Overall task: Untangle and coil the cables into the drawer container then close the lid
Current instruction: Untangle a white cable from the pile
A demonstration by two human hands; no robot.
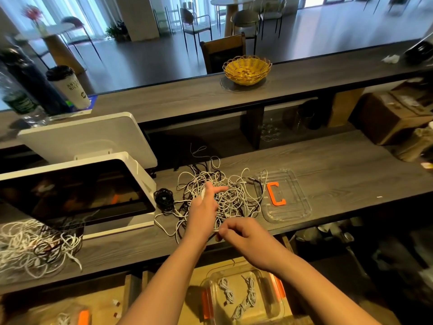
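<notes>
A tangled heap of white and black cables [230, 195] lies on the grey wooden counter. My left hand [205, 209] is over the heap with a white cable wound round its outstretched fingers. My right hand [243, 235] pinches the same white cable near the counter's front edge. The clear lid [293, 207] with an orange latch [276, 193] lies flat to the right of the heap. Below the counter, the clear container [271, 299] with orange clips holds two coiled white cables [239, 294].
A small black coiled cable [164, 199] sits left of the heap. A white tablet stand [77, 193] is at the left, with a second cable tangle [35, 247] before it. A yellow basket [246, 69] and a cup [69, 86] stand on the upper shelf.
</notes>
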